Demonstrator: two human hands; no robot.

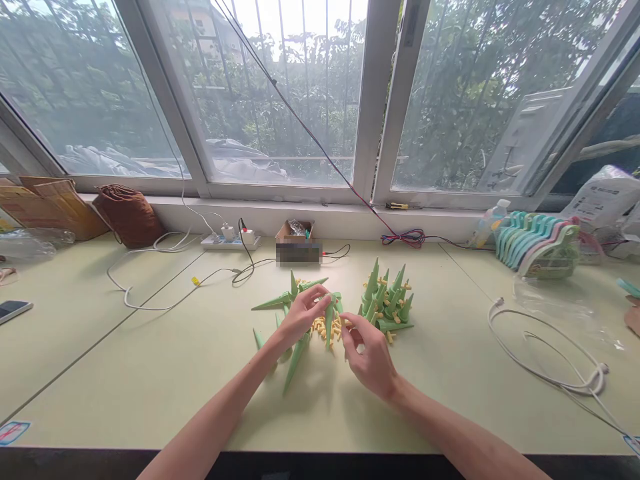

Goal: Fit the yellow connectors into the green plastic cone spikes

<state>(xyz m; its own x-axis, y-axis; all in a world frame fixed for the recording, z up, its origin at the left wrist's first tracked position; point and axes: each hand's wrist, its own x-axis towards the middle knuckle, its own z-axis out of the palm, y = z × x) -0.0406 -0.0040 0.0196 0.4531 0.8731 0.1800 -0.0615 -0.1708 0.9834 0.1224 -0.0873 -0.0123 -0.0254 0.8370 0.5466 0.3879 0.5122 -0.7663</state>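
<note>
Pinched in the fingers of my left hand is a green cone-shaped plastic piece, its point aimed down. My right hand is close beside it, thumb and fingertips together near the piece's right side; whatever sits in them is too small to make out. Below and between the hands lies a pile of small yellow pegs. Loose green cones lie around my left hand and forearm. Right of my right hand stands a cluster of green cones with yellow pegs, mostly upright.
Behind the hands are a small cardboard box and a power strip with cables. Hangers and a coiled white cable lie to the right. A brown drawstring bag and a phone are at left.
</note>
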